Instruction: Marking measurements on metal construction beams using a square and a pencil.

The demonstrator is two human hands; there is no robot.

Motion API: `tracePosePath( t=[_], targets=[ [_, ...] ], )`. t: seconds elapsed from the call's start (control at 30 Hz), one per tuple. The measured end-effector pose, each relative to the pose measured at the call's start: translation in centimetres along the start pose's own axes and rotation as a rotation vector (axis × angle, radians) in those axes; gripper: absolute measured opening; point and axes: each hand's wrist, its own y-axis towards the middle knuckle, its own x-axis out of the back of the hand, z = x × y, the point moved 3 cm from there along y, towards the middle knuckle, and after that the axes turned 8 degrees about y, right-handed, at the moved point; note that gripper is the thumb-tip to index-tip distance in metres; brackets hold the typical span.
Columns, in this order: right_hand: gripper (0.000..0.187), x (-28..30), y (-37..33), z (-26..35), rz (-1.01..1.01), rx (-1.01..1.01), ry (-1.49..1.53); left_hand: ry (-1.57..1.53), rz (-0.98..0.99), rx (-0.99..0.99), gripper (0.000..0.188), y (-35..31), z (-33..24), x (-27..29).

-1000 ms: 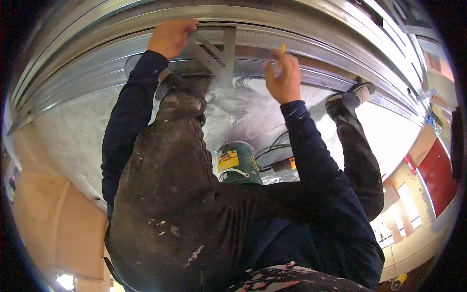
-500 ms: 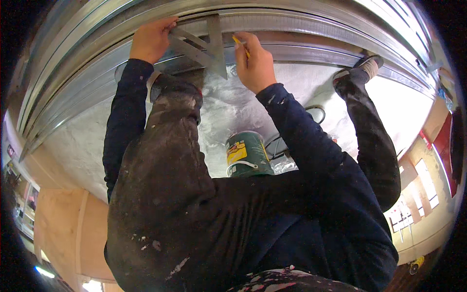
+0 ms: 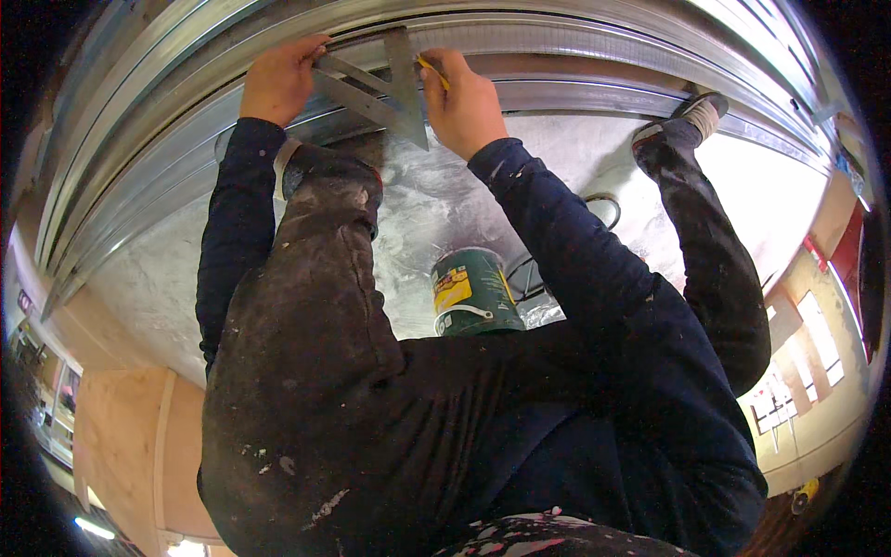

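A person's left hand (image 3: 277, 85) grips the left corner of a metal triangular square (image 3: 406, 88) laid across long steel channels (image 3: 548, 41), while the right hand (image 3: 467, 110) pinches a yellow pencil (image 3: 434, 74). The square lies between the hands, its straight blade running crosswise to the channels. The right hand is nearer that blade; the pencil's point sits just beside its edge, contact impossible to tell.

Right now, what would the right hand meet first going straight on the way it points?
Likely the metal set square, just past the yellow pencil in the right hand; depth is unclear.
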Motion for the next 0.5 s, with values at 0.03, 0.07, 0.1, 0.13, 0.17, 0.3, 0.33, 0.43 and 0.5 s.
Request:
tracePosePath(
  t=[0.03, 0.07, 0.1, 0.13, 0.17, 0.3, 0.33, 0.43, 0.5],
  targets=[
    [0.019, -0.1, 0.0, -0.1, 0.0, 0.0, 0.0, 0.0, 0.0, 0.0, 0.021, 0.0, 0.0, -0.1],
    [0.019, -0.2, 0.0, -0.1, -0.005, 0.0, 0.002, -0.012, -0.004, 0.004, 0.021, 0.0, 0.1, -0.1],
    [0.018, -0.3, 0.0, -0.1, -0.009, 0.0, 0.005, -0.024, -0.008, 0.009, 0.021, -0.1, 0.2, -0.1],
    [0.018, -0.4, 0.0, -0.1, -0.007, 0.0, 0.006, -0.023, -0.007, 0.011, 0.021, -0.1, 0.2, -0.1],
    [0.018, -0.6, 0.1, -0.1, -0.005, -0.006, -0.014, -0.017, -0.011, 0.002, 0.021, -0.2, 0.1, -0.1],
    [0.016, -0.4, 2.3, 0.0, -0.051, 0.044, -0.131, -0.013, -0.043, -0.035, 0.024, 0.2, -0.5, -0.2],
    [0.016, -0.6, 2.6, 0.2, -0.05, 0.047, -0.128, -0.009, -0.045, -0.033, 0.024, 0.1, -0.3, -0.2],
    [0.015, -0.8, 2.5, 0.6, -0.068, 0.037, -0.098, -0.072, -0.027, 0.031, 0.028, -0.3, 0.4, -0.4],
    [0.015, -0.6, 0.2, -0.2, 0.023, -0.02, -0.022, -0.019, -0.029, 0.018, 0.03, -0.4, 0.3, -0.7]
  ],
)
